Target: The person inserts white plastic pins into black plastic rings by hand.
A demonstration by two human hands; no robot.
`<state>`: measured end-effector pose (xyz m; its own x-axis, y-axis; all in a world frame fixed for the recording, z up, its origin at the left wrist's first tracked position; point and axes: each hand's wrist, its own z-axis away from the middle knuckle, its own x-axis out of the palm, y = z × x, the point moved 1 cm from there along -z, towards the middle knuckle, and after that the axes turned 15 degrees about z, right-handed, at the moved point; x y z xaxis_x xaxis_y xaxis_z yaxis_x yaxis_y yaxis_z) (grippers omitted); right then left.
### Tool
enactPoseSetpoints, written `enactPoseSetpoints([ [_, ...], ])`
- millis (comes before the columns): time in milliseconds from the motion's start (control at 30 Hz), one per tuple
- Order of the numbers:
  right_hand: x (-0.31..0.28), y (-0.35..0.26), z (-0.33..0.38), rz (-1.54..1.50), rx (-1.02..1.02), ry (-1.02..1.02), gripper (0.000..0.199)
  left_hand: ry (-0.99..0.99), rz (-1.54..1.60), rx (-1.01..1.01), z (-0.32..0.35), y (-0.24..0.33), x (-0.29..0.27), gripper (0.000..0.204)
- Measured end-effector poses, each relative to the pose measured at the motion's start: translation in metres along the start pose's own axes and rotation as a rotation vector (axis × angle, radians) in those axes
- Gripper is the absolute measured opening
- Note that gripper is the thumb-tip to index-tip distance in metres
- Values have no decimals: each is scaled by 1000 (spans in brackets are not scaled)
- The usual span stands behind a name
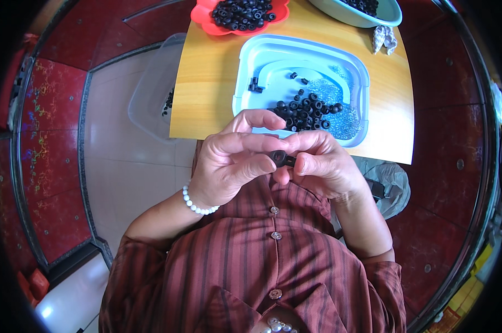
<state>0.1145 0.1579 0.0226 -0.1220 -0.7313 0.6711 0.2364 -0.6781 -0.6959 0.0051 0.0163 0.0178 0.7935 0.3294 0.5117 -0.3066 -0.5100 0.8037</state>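
Hands meeting at frame centre, left hand [228,166] and right hand [323,164] both pinching a small black ring [279,158], pale blue tray [251,61] of black rings above on wooden surface [206,83].

On the tabletop [217,72] a rectangular tray [357,72] holds a pile of small rings [303,112], with a scalloped dish [202,15] of rings behind it to the left and a basin [392,14] behind it to the right. A crumpled wrapper [384,38] lies right of the tray. A clear bin [151,94] sits on the floor [129,166] left of the tabletop.
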Motion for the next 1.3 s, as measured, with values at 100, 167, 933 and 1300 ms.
enactPoseSetpoints([
  [100,0,10,-2,-89,-60,-26,26,-52,-5,-21,-1,2,-4,22],
  [167,0,11,-2,-81,-80,-35,22,-120,-93,-16,-1,4,-8,24],
  [933,-5,11,-6,80,-152,-38,20,-327,-401,118,-22,18,-8,23],
  [1300,-22,-24,-24,1180,-472,530,20,55,-609,155,-92,17,-45,15],
])
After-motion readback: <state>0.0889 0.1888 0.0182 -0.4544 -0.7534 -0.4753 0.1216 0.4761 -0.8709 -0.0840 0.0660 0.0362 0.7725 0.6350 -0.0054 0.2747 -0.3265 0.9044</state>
